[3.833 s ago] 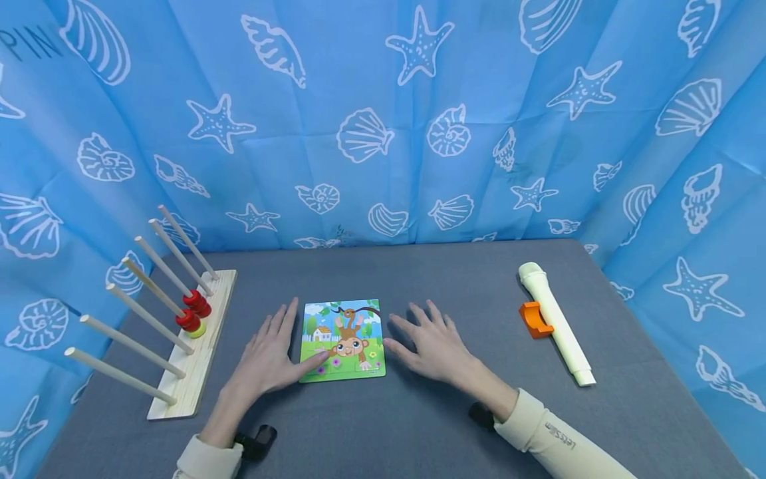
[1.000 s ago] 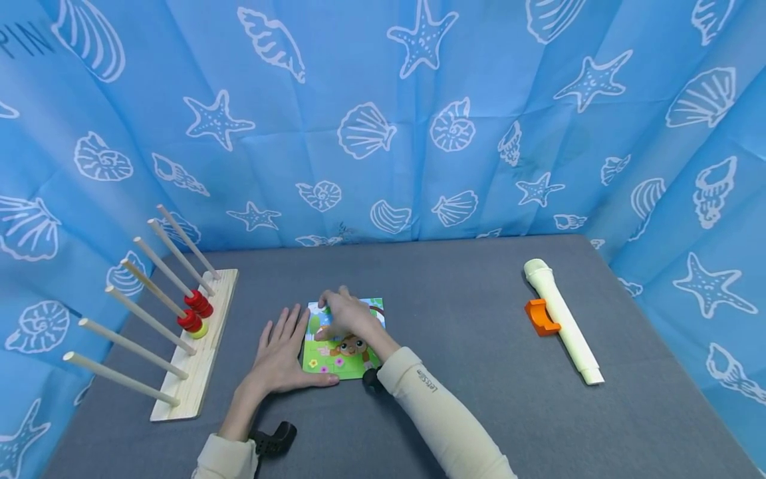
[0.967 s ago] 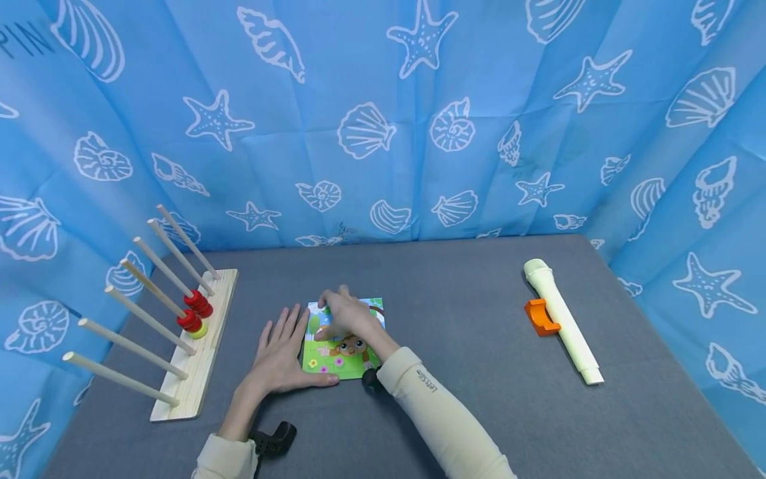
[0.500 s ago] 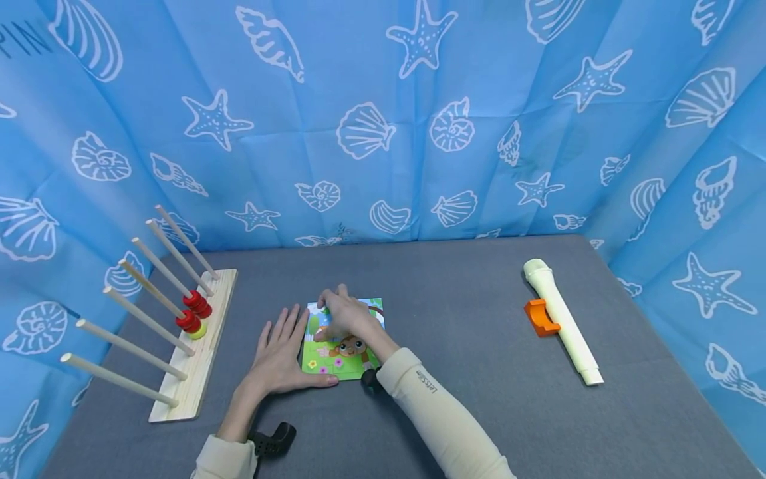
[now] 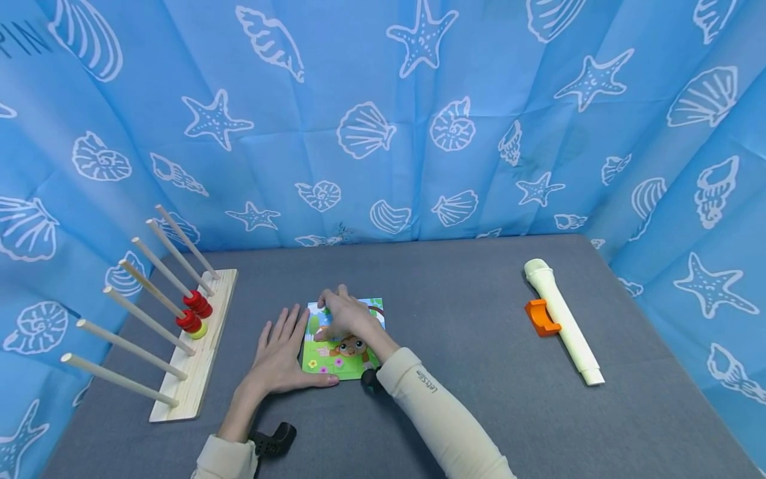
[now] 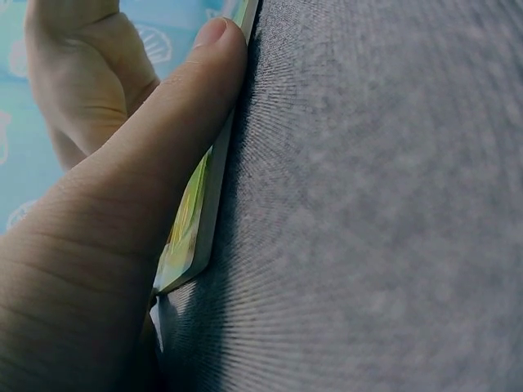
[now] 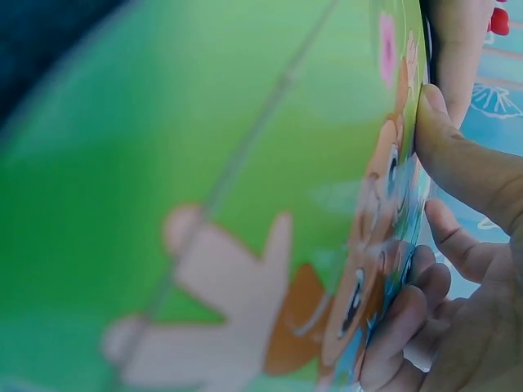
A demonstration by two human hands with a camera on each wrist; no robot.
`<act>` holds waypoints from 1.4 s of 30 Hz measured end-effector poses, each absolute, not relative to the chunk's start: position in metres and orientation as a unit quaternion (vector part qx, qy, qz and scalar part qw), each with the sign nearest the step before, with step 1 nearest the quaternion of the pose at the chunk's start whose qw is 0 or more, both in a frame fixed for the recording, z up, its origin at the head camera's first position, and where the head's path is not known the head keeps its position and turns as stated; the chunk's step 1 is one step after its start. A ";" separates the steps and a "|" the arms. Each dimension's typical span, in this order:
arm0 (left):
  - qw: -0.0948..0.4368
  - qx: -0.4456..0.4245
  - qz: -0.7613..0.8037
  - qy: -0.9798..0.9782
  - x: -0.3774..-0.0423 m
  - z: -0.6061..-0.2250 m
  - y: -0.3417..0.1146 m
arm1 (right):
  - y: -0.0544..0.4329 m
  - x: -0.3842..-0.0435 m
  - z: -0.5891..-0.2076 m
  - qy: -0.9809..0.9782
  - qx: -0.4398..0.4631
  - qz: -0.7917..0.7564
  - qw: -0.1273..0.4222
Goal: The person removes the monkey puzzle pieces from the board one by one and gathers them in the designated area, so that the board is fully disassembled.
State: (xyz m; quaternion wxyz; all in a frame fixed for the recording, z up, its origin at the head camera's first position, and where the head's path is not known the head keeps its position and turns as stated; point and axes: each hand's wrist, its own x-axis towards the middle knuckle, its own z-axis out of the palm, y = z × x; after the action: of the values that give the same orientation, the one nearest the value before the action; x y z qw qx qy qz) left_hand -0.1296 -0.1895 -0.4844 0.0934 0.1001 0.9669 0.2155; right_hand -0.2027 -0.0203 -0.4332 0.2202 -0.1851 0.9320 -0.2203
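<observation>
A square jigsaw puzzle [image 5: 352, 347] with a monkey picture lies flat on the grey table, seam lines showing in the right wrist view. My right hand [image 5: 347, 316] reaches over its far left part, fingers bent; thumb and fingertips touch the picture in the right wrist view [image 7: 482, 318]. That hand hides much of the puzzle's far left. Along the left side rests my left hand [image 5: 278, 359], fingers straight and pointing away. Its thumb [image 6: 172, 122] lies against the puzzle's near edge in the left wrist view. Every visible piece sits in place.
To the left stands a wooden peg rack [image 5: 185, 372] with several upright pegs; red rings [image 5: 197, 303] and a yellow ring [image 5: 198, 330] sit on two of them. A pale toy microphone [image 5: 565, 322] lies at right, an orange curved clip [image 5: 541, 318] beside it. Blue shell-print curtain [image 5: 365, 133] hangs behind.
Since the oldest frame, my right hand has moved left from beside the puzzle onto it. My left thumb has shifted from the picture to the near edge. Over the last second both hands stay still.
</observation>
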 end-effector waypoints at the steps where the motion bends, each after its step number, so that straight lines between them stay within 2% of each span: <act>1: 0.093 0.100 0.215 0.967 -0.130 -0.484 -0.189 | -0.020 -0.202 -0.433 0.931 -0.185 -0.222 0.221; 15: 0.094 0.102 0.206 0.969 -0.131 -0.484 -0.190 | -0.021 -0.199 -0.433 0.927 -0.179 -0.255 0.208; 30: 0.099 0.103 0.213 0.967 -0.131 -0.482 -0.189 | -0.016 -0.194 -0.434 0.932 -0.203 -0.250 0.167; 42: 0.089 0.106 0.210 0.968 -0.131 -0.483 -0.190 | -0.014 -0.193 -0.427 0.923 -0.217 -0.255 0.188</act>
State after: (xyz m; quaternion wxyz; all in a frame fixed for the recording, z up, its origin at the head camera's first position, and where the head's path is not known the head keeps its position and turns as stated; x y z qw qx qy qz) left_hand -0.1308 -0.1901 -0.4830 0.0893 0.1062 0.9677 0.2103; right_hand -0.1931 -0.0137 -0.4273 0.1879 -0.2173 0.9232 -0.2553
